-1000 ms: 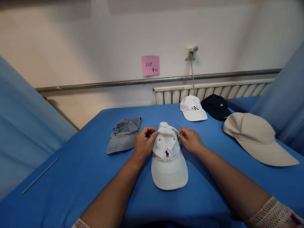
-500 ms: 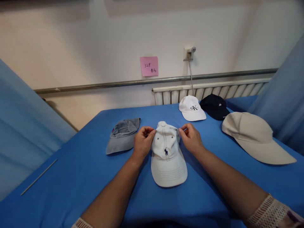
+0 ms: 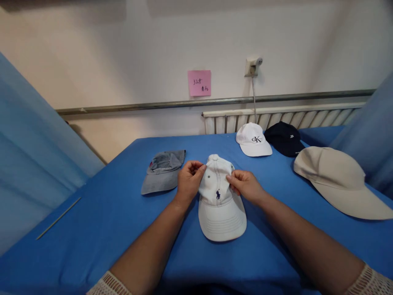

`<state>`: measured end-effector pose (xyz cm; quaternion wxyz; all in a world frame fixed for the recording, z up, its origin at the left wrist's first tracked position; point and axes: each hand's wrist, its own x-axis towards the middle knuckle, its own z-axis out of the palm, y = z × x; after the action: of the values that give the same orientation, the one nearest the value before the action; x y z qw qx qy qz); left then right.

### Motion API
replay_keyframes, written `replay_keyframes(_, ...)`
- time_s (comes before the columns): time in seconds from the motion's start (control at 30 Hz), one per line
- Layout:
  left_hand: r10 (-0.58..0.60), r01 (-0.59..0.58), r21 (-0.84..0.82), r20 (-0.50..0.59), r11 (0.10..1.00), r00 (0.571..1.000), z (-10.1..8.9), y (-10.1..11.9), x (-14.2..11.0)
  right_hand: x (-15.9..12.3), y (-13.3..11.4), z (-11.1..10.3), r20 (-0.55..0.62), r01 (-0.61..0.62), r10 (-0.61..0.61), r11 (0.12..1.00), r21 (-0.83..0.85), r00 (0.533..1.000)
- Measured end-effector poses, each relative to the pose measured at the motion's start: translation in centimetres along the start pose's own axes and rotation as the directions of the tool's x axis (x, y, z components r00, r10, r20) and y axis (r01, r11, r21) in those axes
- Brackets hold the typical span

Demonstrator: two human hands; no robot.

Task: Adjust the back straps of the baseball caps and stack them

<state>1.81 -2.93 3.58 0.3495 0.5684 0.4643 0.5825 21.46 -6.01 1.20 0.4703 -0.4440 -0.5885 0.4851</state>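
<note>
A pale white baseball cap (image 3: 221, 209) with a small navy horse-rider emblem lies in front of me, its brim toward me. My left hand (image 3: 189, 180) pinches the left side of its crown near the top. On the other side, my right hand (image 3: 247, 185) grips the right side of the crown between thumb and fingers, lower down; its curled fingers are partly hidden behind the thumb. Just left of my left hand rests a grey cap (image 3: 162, 174) with a sunken crown.
A white cap with black letters (image 3: 254, 140) and a black cap (image 3: 284, 138) sit at the back right. A large beige cap (image 3: 340, 176) lies at the right. A thin stick (image 3: 58, 218) lies at the left on the blue cloth (image 3: 101, 237). A radiator (image 3: 227, 123) stands behind.
My right hand has moved from the upper right edge of the cap's crown down and inward onto its front right side. The left hand keeps its pinch. The view has shifted slightly left.
</note>
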Motion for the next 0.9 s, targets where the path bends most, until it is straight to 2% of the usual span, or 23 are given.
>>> replay_keyframes(0.1, -0.017, 0.016, -0.022, -0.01, 1.0, 1.0, 0.0, 0.0, 0.0, -0.1, -0.2, -0.3, 0.108, -0.015, 0.004, 0.994, 0.106, 0.994)
replay_keyframes(0.23, -0.02, 0.02, -0.025, 0.005, 0.999, 1.0, 0.1, 0.3, -0.3, -0.1, 0.0, -0.4, 0.093, 0.016, -0.025, 0.995, 0.096, 0.995)
replay_keyframes(0.4, 0.006, -0.005, -0.035, 0.014, 0.999, 1.0, 0.3, 1.0, -0.7, 0.3, -0.4, -1.5, -0.111, 0.079, -0.082, 0.996, -0.038, 0.99)
replay_keyframes(0.5, 0.035, -0.036, 0.019, 0.053, 0.999, 0.998, 0.2, 0.6, -0.8, 0.6, -0.6, -3.6, -0.169, 0.128, -0.161, 0.974, -0.189, 0.972)
replay_keyframes(0.57, 0.039, -0.05, 0.084, 0.119, 0.995, 0.992, 0.2, -0.1, -0.8, 0.8, -0.4, -5.3, -0.204, 0.146, -0.218, 0.937, -0.318, 0.954)
replay_keyframes(0.67, 0.004, -0.055, 0.211, 0.236, 0.976, 0.972, 0.6, -1.1, -1.0, 0.7, 0.4, -7.4, -0.293, 0.111, -0.258, 0.892, -0.438, 0.92)
replay_keyframes(0.8, -0.059, -0.081, 0.361, 0.361, 0.929, 0.931, 1.2, -1.8, -1.5, 0.6, 1.3, -8.9, -0.42, 0.056, -0.259, 0.898, -0.437, 0.869)
replay_keyframes(0.9, -0.07, -0.128, 0.402, 0.442, 0.906, 0.895, 1.3, -1.7, -1.9, 0.4, 1.6, -9.7, -0.53, 0.06, -0.314, 0.895, -0.442, 0.788)
